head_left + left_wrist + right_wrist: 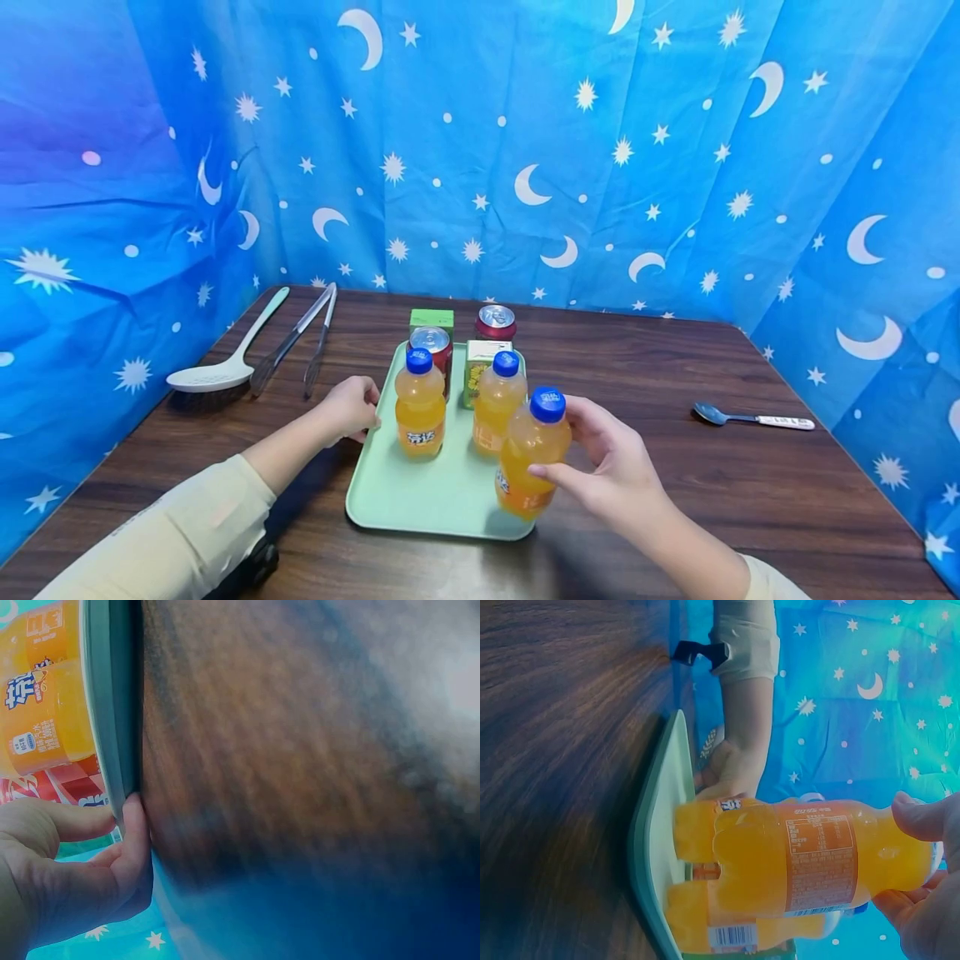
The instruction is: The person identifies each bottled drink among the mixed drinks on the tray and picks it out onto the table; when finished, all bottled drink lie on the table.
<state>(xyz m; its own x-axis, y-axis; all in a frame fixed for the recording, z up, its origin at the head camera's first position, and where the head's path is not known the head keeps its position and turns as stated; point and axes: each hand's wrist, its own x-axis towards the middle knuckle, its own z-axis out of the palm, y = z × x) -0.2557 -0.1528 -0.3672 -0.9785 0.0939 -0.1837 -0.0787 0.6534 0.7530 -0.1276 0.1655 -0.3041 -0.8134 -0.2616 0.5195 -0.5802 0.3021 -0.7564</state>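
My right hand (618, 471) grips a bottle of orange soda (531, 458) with a blue cap, slightly tilted over the near right corner of the light green tray (420, 504). In the right wrist view its base hangs apart from the tray's surface. My left hand (94, 862) pinches the tray's left rim between thumb and fingers. Two more orange soda bottles, one left (420, 412) and one right (497, 408), stand upright on the tray. Behind them are a red can (431, 340) and a green carton (474, 371).
At the tray's far end are another green carton (432, 317) and a dark red can (496, 323), their bases hidden. A slotted turner (225, 371) and tongs (300, 333) lie to the left. A spoon (750, 418) lies right. Blue patterned cloth (480, 150) encloses the table.
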